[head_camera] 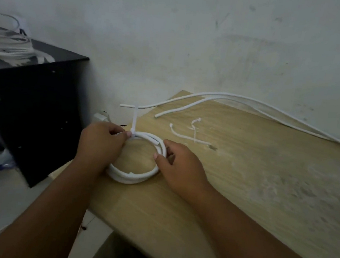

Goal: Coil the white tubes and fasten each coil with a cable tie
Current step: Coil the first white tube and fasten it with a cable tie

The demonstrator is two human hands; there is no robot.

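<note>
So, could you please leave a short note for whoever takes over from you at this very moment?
Left hand: grips the coil at its far side, fingertips by the cable tie looped round it, tail standing up.
Right hand: holds the coil's right side, thumb inside the ring.
The coil lies on the wooden table. Two loose tubes run along the far edge, with spare ties near them.
Done: one tube coiled, tie on.
Left: check the tie is tight (cannot tell), then coil and tie the loose tubes.
</note>
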